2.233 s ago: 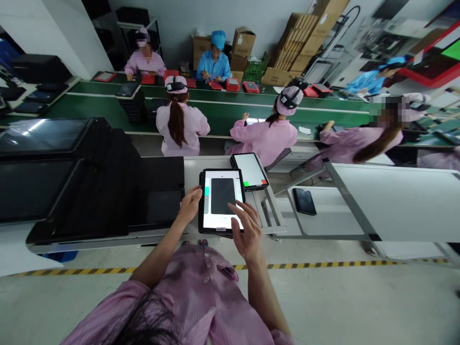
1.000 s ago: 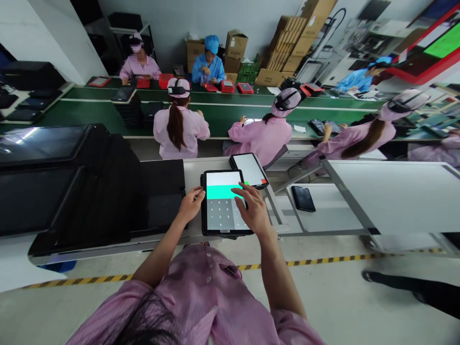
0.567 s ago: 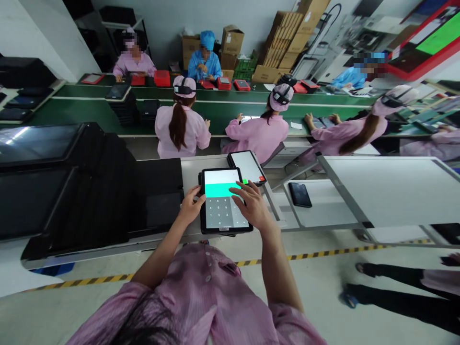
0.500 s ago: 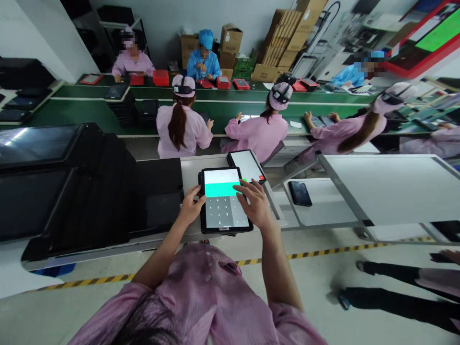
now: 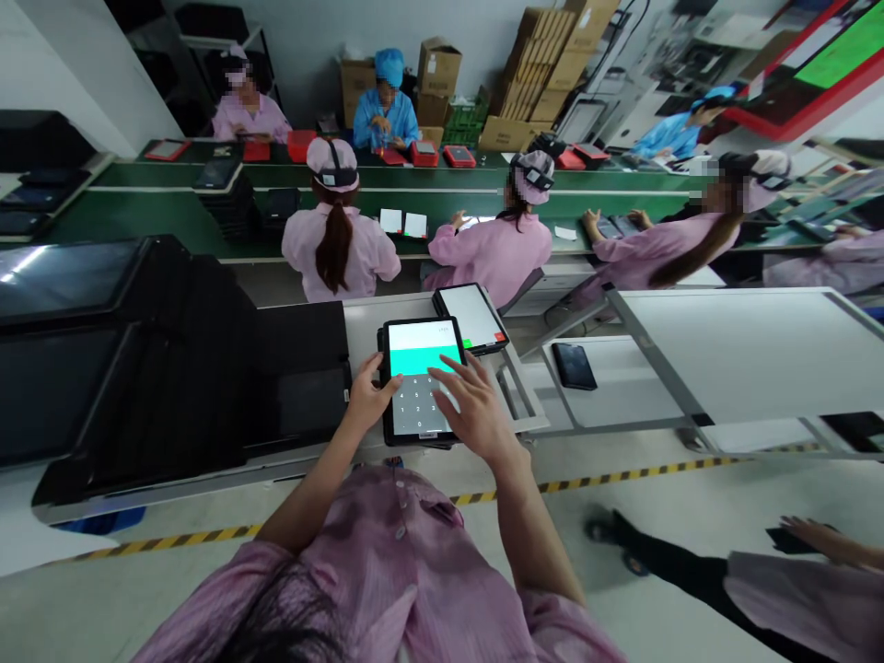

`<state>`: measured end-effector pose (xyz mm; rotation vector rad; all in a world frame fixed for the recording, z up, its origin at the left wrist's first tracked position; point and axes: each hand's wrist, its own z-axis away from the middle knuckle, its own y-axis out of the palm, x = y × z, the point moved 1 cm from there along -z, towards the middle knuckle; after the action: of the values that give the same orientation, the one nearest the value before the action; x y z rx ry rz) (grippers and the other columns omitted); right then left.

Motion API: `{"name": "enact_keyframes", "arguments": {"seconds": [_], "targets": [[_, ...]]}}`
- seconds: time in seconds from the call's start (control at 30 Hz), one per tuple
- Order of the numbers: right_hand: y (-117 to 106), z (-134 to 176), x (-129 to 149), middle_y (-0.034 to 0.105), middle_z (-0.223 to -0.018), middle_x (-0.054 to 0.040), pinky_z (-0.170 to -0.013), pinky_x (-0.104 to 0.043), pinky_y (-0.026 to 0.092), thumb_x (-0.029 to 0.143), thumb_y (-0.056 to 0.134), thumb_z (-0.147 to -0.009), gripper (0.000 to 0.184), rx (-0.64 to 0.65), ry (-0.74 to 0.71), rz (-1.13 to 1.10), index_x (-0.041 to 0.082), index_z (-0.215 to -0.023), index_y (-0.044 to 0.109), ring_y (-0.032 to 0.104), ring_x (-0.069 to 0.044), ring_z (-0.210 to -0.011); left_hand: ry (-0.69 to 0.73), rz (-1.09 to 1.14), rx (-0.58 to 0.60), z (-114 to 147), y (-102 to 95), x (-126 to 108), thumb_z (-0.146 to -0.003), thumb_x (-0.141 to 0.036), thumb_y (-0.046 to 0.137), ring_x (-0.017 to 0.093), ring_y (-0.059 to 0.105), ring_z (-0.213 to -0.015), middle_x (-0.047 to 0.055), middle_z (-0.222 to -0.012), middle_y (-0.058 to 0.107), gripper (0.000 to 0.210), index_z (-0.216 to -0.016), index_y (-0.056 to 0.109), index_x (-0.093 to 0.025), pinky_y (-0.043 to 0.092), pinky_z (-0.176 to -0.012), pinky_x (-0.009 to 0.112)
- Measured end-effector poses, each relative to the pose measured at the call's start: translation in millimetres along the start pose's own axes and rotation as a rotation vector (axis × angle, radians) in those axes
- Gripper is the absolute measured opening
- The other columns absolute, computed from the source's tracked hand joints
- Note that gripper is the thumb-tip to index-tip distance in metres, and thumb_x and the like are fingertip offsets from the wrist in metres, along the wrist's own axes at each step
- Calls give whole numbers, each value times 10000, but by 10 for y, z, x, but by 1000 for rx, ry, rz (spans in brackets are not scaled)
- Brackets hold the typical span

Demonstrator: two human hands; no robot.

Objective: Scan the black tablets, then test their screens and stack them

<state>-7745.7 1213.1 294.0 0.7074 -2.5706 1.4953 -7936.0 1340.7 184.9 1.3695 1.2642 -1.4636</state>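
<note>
your left hand [image 5: 369,396] holds the left edge of the tablet [image 5: 420,379], fingers curled on the frame, thumb on the bezel. the tablet lies flat on the white table [image 5: 359,318], just beside a second tablet [image 5: 471,318]. two seconds ago the screen had a dark box; now it shows a green band over a number pad. your right hand [image 5: 470,410] has come down from the band to the keys, fingers spread, the first finger maybe touching a key, i cannot tell. a dark phone [image 5: 570,365] lies apart on the right.
</note>
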Motion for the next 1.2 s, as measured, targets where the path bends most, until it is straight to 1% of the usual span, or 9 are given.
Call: {"name": "enact_keyframes", "arguments": {"seconds": [0.13, 0.23, 0.3, 0.47, 0.7, 0.83, 0.93, 1.07, 1.2], "targets": [[-21, 45, -207, 836, -1280, -91, -1305, -625, 444, 284, 538, -1145, 305, -179, 117, 59, 258, -1391, 716, 714, -308, -1394, 34, 5, -11, -17, 6, 22, -898, -488, 817, 371, 624, -1440, 185, -1575, 651, 618, -1424, 747, -171, 584, -1082, 438], [32, 33, -277, 846, -1244, -101, -1292, -630, 448, 306, 541, -1146, 280, -176, 154, 102, 243, -1341, 732, 726, -314, -1375, 42, 32, -21, -28, 1, 49, -973, -489, 724, 344, 608, -1471, 162, -1530, 695, 504, -1367, 779, -182, 503, -1218, 471], [81, 8, -280, 847, -1239, -110, -1280, -636, 456, 332, 536, -1152, 284, -157, 156, 122, 233, -1339, 725, 735, -317, -1360, 40, 55, -26, -30, -8, 64, -1006, -495, 677, 324, 611, -1474, 141, -1522, 707, 464, -1344, 791, -200, 492, -1235, 467], [139, -47, -250, 836, -1284, -109, -1286, -646, 446, 366, 503, -1166, 317, -84, 121, 99, 243, -1370, 712, 725, -313, -1380, 34, 87, 2, -29, -73, 64, -985, -526, 707, 316, 666, -1400, 130, -1490, 733, 439, -1275, 829, -220, 570, -1122, 429], [94, -41, -304, 855, -1215, -99, -1278, -624, 458, 319, 512, -1160, 261, -160, 156, 127, 237, -1262, 739, 766, -298, -1309, -5, 190, 29, 4, -118, 99, -910, -597, 769, 288, 750, -1163, 142, -1306, 793, 420, -974, 887, -199, 601, -872, 338], [145, -52, -286, 848, -1247, -86, -1317, -636, 408, 333, 506, -1162, 266, -108, 129, 77, 249, -1309, 711, 742, -293, -1354, 25, 168, 9, 8, -98, 106, -900, -641, 765, 275, 740, -1125, 136, -1242, 790, 455, -924, 886, -202, 577, -795, 309], [157, -52, -288, 830, -1308, -93, -1318, -615, 419, 341, 497, -1164, 294, -156, 167, 39, 256, -1391, 665, 741, -283, -1352, 44, 165, 5, 10, -92, 125, -885, -684, 765, 268, 738, -1110, 131, -1224, 788, 495, -912, 877, -203, 572, -788, 303], [148, -48, -306, 790, -1398, -115, -1264, -580, 495, 366, 505, -1154, 457, -219, 219, -24, 264, -1600, 490, 713, -288, -1382, 71, 137, -14, 45, -72, 175, -895, -732, 729, 266, 734, -1114, 125, -1198, 783, 539, -887, 848, -206, 587, -886, 337], [151, -78, -327, 751, -1462, -130, -1219, -576, 534, 404, 514, -1145, 530, -203, 235, -65, 273, -1652, 430, 673, -314, -1422, 133, 96, -51, 84, -38, 208, -946, -740, 655, 269, 734, -1080, 120, -1138, 779, 557, -836, 803, -214, 587, -946, 377]]}}
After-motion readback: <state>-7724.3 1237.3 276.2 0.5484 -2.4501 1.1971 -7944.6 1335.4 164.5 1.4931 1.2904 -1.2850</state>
